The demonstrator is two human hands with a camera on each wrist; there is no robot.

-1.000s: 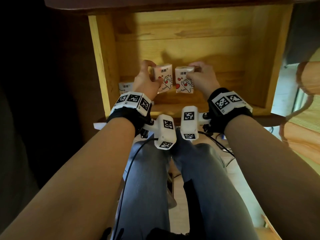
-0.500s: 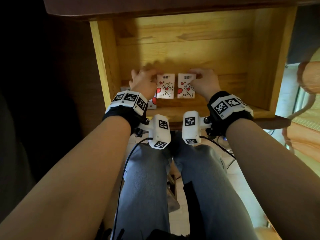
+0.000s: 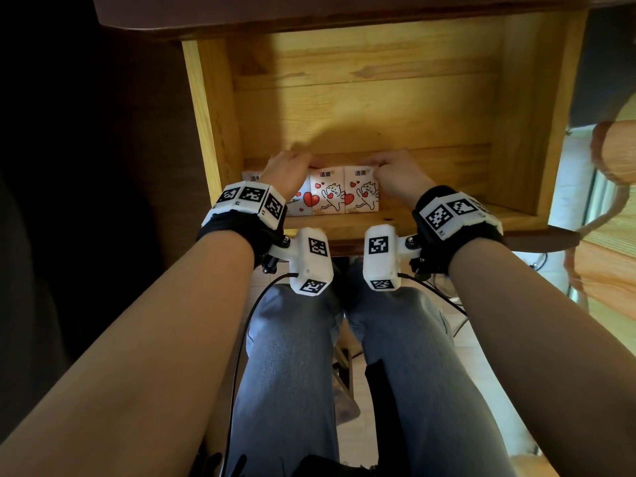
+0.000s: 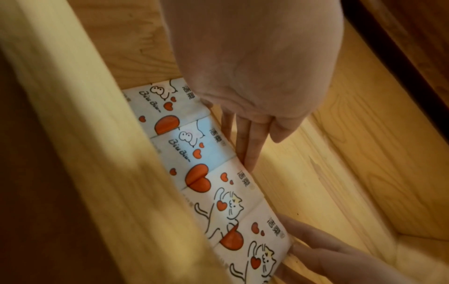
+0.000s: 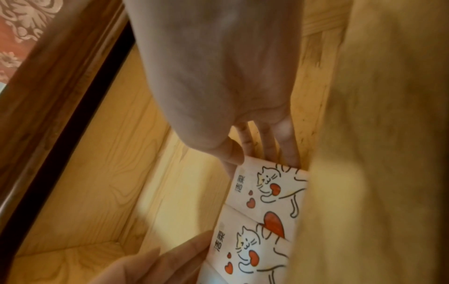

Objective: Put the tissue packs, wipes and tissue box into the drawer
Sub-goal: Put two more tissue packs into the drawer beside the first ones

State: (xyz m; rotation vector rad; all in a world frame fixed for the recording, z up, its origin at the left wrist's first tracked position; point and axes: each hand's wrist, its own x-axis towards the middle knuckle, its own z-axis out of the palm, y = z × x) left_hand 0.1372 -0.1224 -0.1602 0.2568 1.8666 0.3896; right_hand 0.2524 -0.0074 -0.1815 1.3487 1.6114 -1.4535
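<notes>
We press four tissue packs [image 3: 327, 192] against the drawer [image 3: 378, 108] front, our left hand [image 3: 287, 172] and right hand [image 3: 395, 175] flat with fingers straight.

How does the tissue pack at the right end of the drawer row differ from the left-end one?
The right-end pack shows a cat hugging a heart; the left-end pack shows Biu Biu lettering with hearts. The right hand touches the right-end pack; the left-end pack lies beside the drawer's left wall. Both are white, lying flat.

Tissue packs [image 4: 192, 146]: "Biu Biu~" in script; Chinese brand characters on each.
</notes>
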